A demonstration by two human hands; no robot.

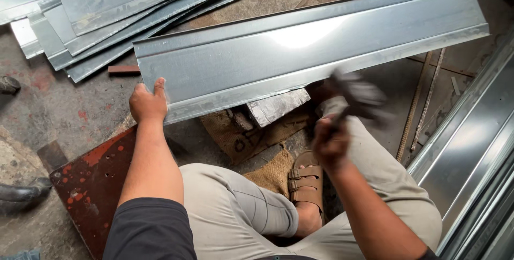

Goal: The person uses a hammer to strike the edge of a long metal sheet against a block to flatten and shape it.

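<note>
A long bent sheet-metal panel (pixel 300 51) lies across in front of me, resting on a metal block (pixel 278 106). My left hand (pixel 148 102) grips the panel's near left corner. My right hand (pixel 331 141) is closed around the handle of a hammer (pixel 360 95), whose head is blurred just below the panel's front edge. My legs in light trousers and a brown sandal (pixel 306 181) are below.
A pile of similar metal sheets (pixel 107 8) lies at the upper left. More long metal profiles (pixel 476 153) run along the right. A rusty red plate (pixel 93 185) sits at my left, burlap sacking (pixel 241 137) under the block, and someone's shoes (pixel 21 193) at the left edge.
</note>
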